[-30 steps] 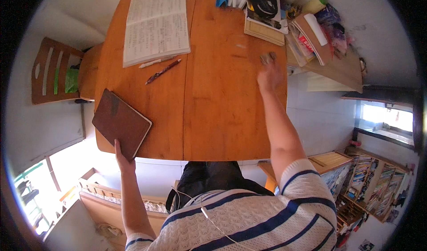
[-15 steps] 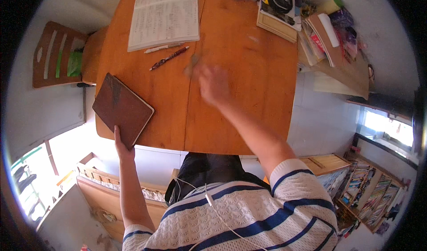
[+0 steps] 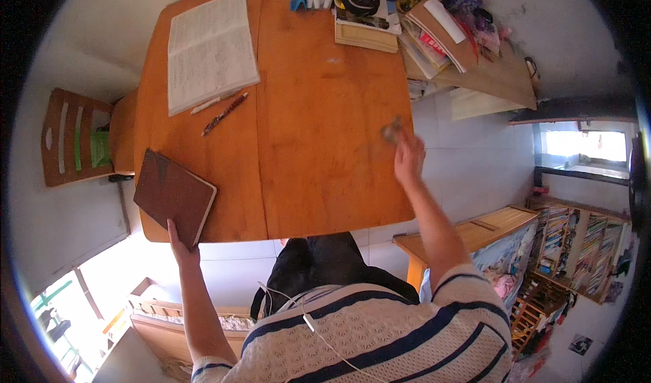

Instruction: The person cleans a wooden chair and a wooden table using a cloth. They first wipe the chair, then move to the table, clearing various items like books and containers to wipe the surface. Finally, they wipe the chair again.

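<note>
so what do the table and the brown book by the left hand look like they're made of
Table: wood, likely varnished, with orange-brown grain, plank seams and a soft sheen. Brown book: a dark matte cover, perhaps leather or leatherette, with pale page edges; left hand touches its near edge.

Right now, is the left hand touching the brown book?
Touching. The head view shows the left hand gripping the near edge of the brown book, with a finger lying up over its cover, at the table corner.

Closed book (image 3: 174, 196) at table's (image 3: 319, 145) near-left edge, open notebook (image 3: 210, 49) far left, pens (image 3: 224, 108) between, perhaps clutter far right.
</note>
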A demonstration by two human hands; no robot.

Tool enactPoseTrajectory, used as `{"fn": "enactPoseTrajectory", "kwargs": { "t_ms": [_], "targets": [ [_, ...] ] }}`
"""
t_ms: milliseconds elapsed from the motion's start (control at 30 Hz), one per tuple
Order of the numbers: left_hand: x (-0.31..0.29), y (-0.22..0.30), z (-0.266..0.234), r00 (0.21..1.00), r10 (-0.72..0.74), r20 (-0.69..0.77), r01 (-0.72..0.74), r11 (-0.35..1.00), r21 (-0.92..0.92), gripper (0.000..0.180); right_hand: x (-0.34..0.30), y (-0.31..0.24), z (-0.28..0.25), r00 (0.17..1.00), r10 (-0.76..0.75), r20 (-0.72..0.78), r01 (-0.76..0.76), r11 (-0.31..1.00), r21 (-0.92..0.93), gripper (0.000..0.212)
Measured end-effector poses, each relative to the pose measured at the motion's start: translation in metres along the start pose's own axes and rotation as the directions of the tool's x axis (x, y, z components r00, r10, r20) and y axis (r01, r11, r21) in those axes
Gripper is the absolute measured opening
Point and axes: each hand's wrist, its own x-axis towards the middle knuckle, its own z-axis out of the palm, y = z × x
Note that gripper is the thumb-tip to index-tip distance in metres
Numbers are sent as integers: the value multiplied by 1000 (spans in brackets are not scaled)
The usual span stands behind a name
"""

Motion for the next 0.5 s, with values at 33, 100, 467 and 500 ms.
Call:
{"fn": "enactPoseTrajectory", "kwargs": {
  "t_ms": [33,100,467,500],
  "targets": [
    [2,-1,-2,1000,-7,-20,7,1000,-2,62,32,9,8,996,93,-13,-94,995,-41,35],
    [8,-3,-7,998,-23,-60,23,1000,-3,62,89,28,40,981,143,-131,-162,976,-149,39],
    [-4,0,-7,997,-17,-73,24,995,98,63,118,-132,61,970,-222,100,184,937,296,25],
    [-3,1,-6,999,-28,-37,31,994,105,61,108,-118,63,954,-297,33,275,917,287,24]
  ]
}}
